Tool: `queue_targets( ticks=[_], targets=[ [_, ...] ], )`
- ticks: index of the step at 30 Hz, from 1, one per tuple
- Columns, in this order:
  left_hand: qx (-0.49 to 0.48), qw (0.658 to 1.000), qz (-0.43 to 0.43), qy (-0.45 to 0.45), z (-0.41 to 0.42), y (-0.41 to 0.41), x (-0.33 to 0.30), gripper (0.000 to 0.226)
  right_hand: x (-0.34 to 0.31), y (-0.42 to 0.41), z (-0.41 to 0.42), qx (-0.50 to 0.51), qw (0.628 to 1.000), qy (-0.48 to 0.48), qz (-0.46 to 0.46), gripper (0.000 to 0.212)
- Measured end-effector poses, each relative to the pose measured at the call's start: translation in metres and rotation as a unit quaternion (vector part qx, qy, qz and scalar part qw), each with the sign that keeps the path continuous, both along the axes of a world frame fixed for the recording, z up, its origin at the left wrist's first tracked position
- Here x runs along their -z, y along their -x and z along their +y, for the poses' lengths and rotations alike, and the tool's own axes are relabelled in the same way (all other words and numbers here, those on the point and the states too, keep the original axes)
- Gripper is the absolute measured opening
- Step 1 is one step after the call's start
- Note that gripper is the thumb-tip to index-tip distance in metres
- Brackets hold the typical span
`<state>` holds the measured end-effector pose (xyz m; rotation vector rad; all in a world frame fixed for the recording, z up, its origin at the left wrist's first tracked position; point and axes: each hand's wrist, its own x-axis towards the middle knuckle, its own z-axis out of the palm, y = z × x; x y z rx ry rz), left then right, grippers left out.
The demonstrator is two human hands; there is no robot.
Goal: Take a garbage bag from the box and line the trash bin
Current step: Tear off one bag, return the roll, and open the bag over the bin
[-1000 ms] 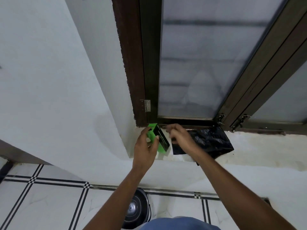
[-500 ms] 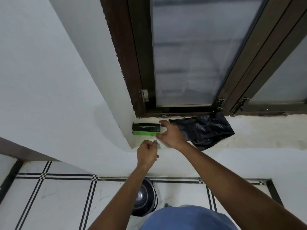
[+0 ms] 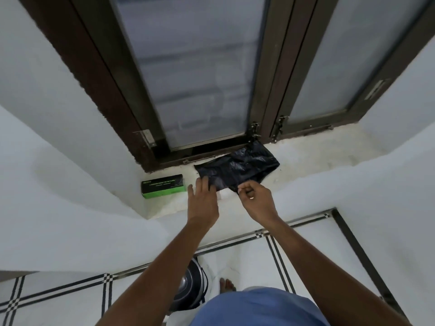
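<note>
White windowsill (image 3: pixel 313 161) | left hand (image 3: pixel 203 203) flat on black garbage bag (image 3: pixel 237 169) | right hand (image 3: pixel 255 198) pinches its edge | box (image 3: pixel 162 186) beside

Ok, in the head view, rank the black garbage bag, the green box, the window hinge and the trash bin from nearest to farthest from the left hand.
1. Black garbage bag: on the sill, under the left hand's fingertips.
2. Green box: on the sill, just left of the hand.
3. Window hinge: on the frame, up and left.
4. Trash bin: on the floor, below the sill.

Crumpled black garbage bag (image 3: pixel 237 169) lies on the sill, green box (image 3: pixel 163 186) flat beside it.
</note>
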<state>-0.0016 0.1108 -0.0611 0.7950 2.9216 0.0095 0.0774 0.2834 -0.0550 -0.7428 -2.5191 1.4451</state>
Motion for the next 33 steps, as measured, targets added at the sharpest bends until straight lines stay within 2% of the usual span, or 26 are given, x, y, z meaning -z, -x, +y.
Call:
queue_targets(
  ticks=[1,4,5,9,11,12,13,14,15,17,18,20,22,24,26,28,30,31,33],
  targets=[
    [0.001,1.0,0.015,-0.016,-0.003,-0.001,0.003,0.059,-0.002,-0.005,0.002,0.004,1.0,-0.001,-0.001,0.01],
    [0.005,1.0,0.018,0.014,-0.014,-0.003,0.01,0.079,-0.005,-0.013,0.0,0.005,1.0,0.011,-0.005,0.01],
    [0.011,1.0,0.024,0.015,-0.016,-0.003,0.009,0.077,-0.004,-0.015,-0.002,0.002,1.0,0.014,-0.006,0.01],
    [0.077,0.995,0.043,-0.051,-0.024,-0.003,0.007,0.041,-0.004,-0.018,-0.01,-0.024,1.0,0.002,-0.009,0.016],
    [0.045,0.986,-0.056,-0.152,-0.035,-0.014,0.003,0.025,-0.004,-0.023,-0.017,-0.053,0.998,-0.017,-0.014,0.037],
    [-0.006,0.964,-0.141,-0.224,-0.039,-0.022,-0.004,0.018,-0.005,-0.026,-0.02,-0.082,0.996,-0.039,-0.025,0.059],
    [-0.066,0.923,-0.228,-0.304,-0.043,-0.031,-0.013,0.014,-0.007,-0.029,-0.024,-0.116,0.99,-0.066,-0.04,0.081],
    [-0.128,0.867,-0.289,-0.386,-0.048,-0.039,-0.023,0.014,-0.008,-0.032,-0.03,-0.15,0.983,-0.094,-0.052,0.095],
    [-0.181,0.809,-0.318,-0.461,-0.053,-0.044,-0.033,0.014,-0.012,-0.035,-0.035,-0.177,0.975,-0.123,-0.062,0.097],
    [-0.259,0.699,-0.348,-0.568,-0.072,-0.052,-0.052,0.012,-0.017,-0.045,-0.051,-0.21,0.961,-0.164,-0.069,0.08],
    [-0.289,0.667,-0.345,-0.593,-0.085,-0.056,-0.06,0.011,-0.022,-0.053,-0.063,-0.217,0.964,-0.139,-0.071,0.067],
    [-0.346,0.653,-0.315,-0.595,-0.116,-0.062,-0.068,0.011,-0.035,-0.067,-0.087,-0.206,0.975,0.045,-0.069,0.043],
    [-0.375,0.648,-0.309,-0.587,-0.157,-0.073,-0.076,0.009,-0.049,-0.081,-0.117,-0.186,0.955,0.228,-0.042,0.022],
    [-0.366,0.64,-0.351,-0.578,-0.197,-0.09,-0.088,0.013,-0.057,-0.091,-0.143,-0.166,0.931,0.324,-0.023,0.01],
    [-0.324,0.628,-0.434,-0.558,-0.243,-0.114,-0.102,0.025,-0.063,-0.102,-0.171,-0.147,0.908,0.392,-0.018,0.01],
    [-0.282,0.611,-0.518,-0.528,-0.294,-0.143,-0.11,0.025,-0.066,-0.114,-0.205,-0.13,0.886,0.445,-0.014,0.01],
    [-0.258,0.615,-0.541,-0.513,-0.342,-0.17,-0.107,0.029,-0.071,-0.128,-0.24,-0.128,0.878,0.462,-0.009,0.01],
    [-0.26,0.604,-0.533,-0.532,-0.359,-0.18,-0.104,0.031,-0.072,-0.134,-0.254,-0.131,0.89,0.437,-0.009,0.009],
    [-0.287,0.562,-0.485,-0.605,-0.392,-0.2,-0.1,0.035,-0.071,-0.148,-0.282,-0.15,0.935,0.321,-0.024,0.009]
  ],
)
